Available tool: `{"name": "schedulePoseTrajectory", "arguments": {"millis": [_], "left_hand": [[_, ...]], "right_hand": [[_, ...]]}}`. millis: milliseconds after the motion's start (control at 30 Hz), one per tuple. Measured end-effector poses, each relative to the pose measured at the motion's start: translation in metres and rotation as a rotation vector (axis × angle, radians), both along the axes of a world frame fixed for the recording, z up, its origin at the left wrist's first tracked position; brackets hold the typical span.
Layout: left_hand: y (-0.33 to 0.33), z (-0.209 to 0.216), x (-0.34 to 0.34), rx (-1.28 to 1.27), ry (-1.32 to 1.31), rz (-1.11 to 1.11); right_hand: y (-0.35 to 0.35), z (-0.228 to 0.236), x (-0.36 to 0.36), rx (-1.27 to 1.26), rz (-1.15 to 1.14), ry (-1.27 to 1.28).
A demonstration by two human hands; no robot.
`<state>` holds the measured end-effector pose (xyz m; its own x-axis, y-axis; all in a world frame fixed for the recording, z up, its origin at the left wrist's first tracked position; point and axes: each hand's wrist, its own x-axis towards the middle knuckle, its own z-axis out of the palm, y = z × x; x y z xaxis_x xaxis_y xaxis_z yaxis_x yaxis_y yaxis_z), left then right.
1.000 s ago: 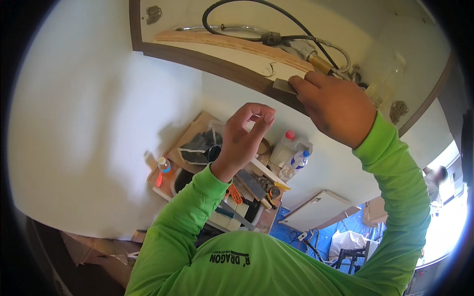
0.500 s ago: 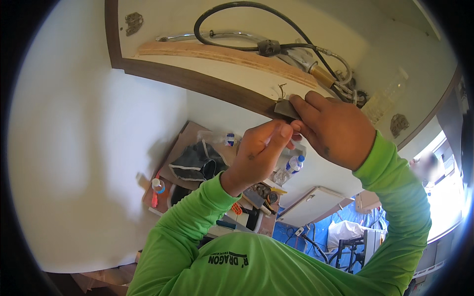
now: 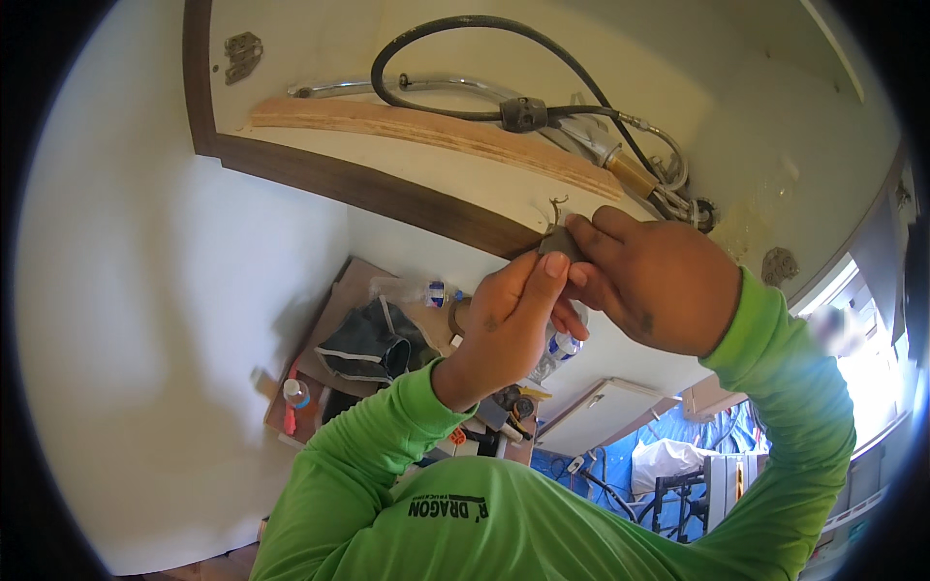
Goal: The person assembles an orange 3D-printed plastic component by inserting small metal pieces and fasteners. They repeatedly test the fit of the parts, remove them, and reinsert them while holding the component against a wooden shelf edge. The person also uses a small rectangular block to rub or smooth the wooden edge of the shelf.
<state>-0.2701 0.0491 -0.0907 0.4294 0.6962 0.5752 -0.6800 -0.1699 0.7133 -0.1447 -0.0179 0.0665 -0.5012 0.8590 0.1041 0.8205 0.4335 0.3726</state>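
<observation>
Fingertips of both hands, left hand (image 3: 509,324) and right hand (image 3: 659,286), are pinched on a small grey clip (image 3: 556,242) (light, stiff, easily dropped) by its edges

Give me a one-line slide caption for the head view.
Both hands, left hand and right hand, pinch a small grey part at the cabinet's dark edge.

The scene is brightly and evenly lit by daylight. Strong glare is seen at the window (image 3: 862,358) on the right, where detail is washed out. The white wall (image 3: 174,320) is softly shaded toward its lower part. Straight edges are bent by fisheye distortion, and the corners are blacked out. The hands (image 3: 591,290) are rendered fairly sharp.
</observation>
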Motion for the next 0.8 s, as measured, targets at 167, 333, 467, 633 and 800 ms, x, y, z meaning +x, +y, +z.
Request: {"name": "schedulePoseTrajectory", "arguments": {"millis": [167,333,467,633,800], "left_hand": [[0.015,-0.010,0.006,-0.008,-0.087,-0.034],[0.023,-0.018,0.013,-0.017,-0.166,-0.040],[0.025,-0.027,0.018,-0.024,-0.159,-0.003],[0.024,-0.030,0.023,-0.029,-0.194,0.012],[0.025,-0.029,0.023,-0.044,-0.200,0.001]], "right_hand": [[0.013,-0.006,-0.004,-0.003,-0.020,-0.003],[0.020,-0.014,-0.007,-0.006,-0.056,-0.008],[0.023,-0.017,-0.006,-0.049,-0.078,0.004],[0.024,-0.019,-0.004,-0.047,-0.079,-0.023],[0.028,-0.017,-0.005,-0.070,-0.099,-0.053]]}}
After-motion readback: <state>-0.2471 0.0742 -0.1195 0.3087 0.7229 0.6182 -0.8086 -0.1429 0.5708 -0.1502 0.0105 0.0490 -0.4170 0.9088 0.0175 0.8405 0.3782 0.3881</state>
